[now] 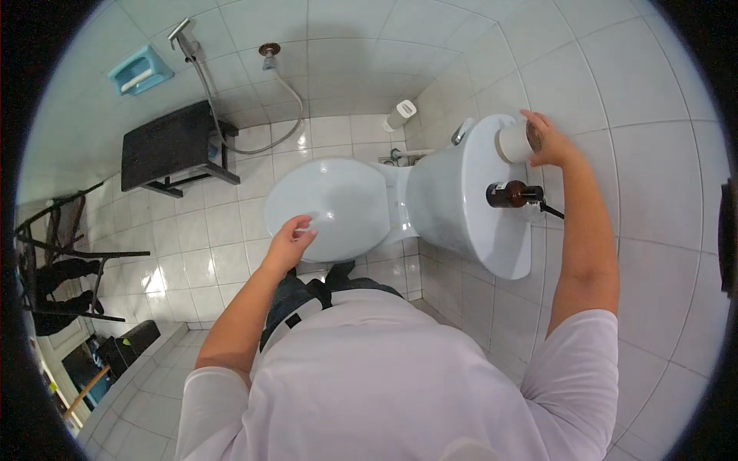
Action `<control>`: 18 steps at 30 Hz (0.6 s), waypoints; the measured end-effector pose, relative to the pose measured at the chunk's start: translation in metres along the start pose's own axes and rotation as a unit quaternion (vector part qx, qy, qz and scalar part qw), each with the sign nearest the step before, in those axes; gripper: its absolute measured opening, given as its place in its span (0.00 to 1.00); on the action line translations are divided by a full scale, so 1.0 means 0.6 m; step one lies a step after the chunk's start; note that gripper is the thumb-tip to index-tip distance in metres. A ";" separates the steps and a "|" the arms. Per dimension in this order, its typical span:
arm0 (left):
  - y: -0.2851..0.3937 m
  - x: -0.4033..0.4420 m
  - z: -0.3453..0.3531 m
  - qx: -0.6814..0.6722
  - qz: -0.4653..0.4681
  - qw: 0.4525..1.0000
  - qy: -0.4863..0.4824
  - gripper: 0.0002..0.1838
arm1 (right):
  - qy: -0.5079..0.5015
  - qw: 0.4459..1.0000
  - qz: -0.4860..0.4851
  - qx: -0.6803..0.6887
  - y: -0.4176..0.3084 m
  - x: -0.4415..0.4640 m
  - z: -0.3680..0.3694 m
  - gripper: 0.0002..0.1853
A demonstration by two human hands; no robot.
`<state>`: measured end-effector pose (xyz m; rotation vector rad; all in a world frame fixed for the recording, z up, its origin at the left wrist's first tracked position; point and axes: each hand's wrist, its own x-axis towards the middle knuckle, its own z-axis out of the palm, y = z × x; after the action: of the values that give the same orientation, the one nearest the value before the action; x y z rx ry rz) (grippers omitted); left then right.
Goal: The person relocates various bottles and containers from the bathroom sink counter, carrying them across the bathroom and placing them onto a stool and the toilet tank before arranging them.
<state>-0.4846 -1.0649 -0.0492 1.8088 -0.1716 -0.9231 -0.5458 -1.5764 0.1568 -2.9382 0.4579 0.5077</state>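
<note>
Cylinder, white with a brown end (513, 144), is seen standing on the tank lid (496, 242) of the toilet, toward the side farther from the body. Its brown end is grasped by the right hand (550, 142), the fingers being set on one side and the thumb on the other; how firmly it is pressed cannot be told. The right arm is stretched out along the tiled wall (661, 192). Just beside the cylinder, nearer to the body, a brown pump bottle (503, 194) with a black nozzle is placed on the same lid. By the left hand (290, 244) nothing is held: its fingers are loosely curled and parted, and it is held over the edge of the closed toilet seat cover (338, 203); whether the cover is touched cannot be made out. A chrome flush lever (462, 131) is fitted at the tank's far side, and a pale container (400, 114) is set near the wall beyond. Farther left, a black bench (167, 146) is stood on the tiled floor (219, 230), with a blue soap dish (141, 71) and a spray handset (180, 32) mounted above it.
</note>
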 end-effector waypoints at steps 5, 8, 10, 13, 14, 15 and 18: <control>-0.025 -0.002 0.000 -0.002 -0.019 1.000 0.000 0.21 | -0.033 0.934 0.232 0.272 -0.026 0.005 -0.002 0.46; 0.002 -0.014 -0.004 0.014 -0.045 0.999 -0.006 0.19 | -0.030 0.972 0.147 0.180 -0.012 0.008 0.001 0.43; -0.003 -0.013 -0.008 0.004 -0.044 0.999 -0.007 0.19 | -0.026 0.989 0.092 0.110 -0.013 0.007 -0.002 0.42; -0.009 -0.013 -0.011 -0.020 -0.047 0.999 -0.004 0.20 | -0.031 0.999 -0.007 0.032 -0.023 0.003 -0.010 0.40; -0.011 -0.013 -0.011 -0.034 -0.051 0.998 0.000 0.20 | -0.038 0.998 -0.049 0.025 -0.029 0.001 -0.011 0.40; -0.013 -0.013 -0.011 -0.034 -0.051 0.998 0.001 0.20 | -0.039 0.998 -0.050 0.026 -0.035 -0.002 -0.012 0.40; -0.021 -0.013 -0.012 -0.027 -0.044 0.999 0.003 0.19 | -0.020 0.998 -0.061 -0.011 -0.037 -0.001 -0.005 0.43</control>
<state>-0.4890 -1.0504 -0.0551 1.7810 -0.0632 -0.9738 -0.5385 -1.5556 0.1613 -2.9464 0.2675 0.5591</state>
